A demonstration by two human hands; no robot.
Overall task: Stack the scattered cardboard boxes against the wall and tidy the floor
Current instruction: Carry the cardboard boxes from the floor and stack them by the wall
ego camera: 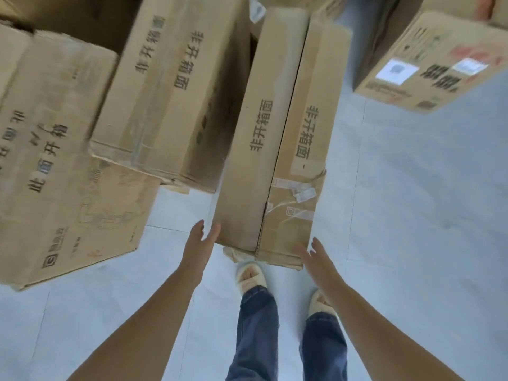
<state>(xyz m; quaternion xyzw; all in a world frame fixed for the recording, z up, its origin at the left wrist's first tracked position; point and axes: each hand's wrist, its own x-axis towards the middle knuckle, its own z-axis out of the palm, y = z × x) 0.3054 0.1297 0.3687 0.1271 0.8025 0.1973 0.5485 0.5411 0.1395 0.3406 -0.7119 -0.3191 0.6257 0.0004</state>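
A long narrow cardboard box with printed Chinese characters and torn tape stands in front of me on the pale floor. My left hand reaches toward its near left corner with straight fingers, fingertips at the box's edge. My right hand is stretched out at the near right corner, fingers straight, beside or just touching the cardboard. Neither hand holds anything. Left of this box sits another long box, and a larger one lies further left.
A labelled box sits at the upper right on the floor. Pale tiled floor spreads to the right and around my slippered feet. More cardboard is packed along the top left.
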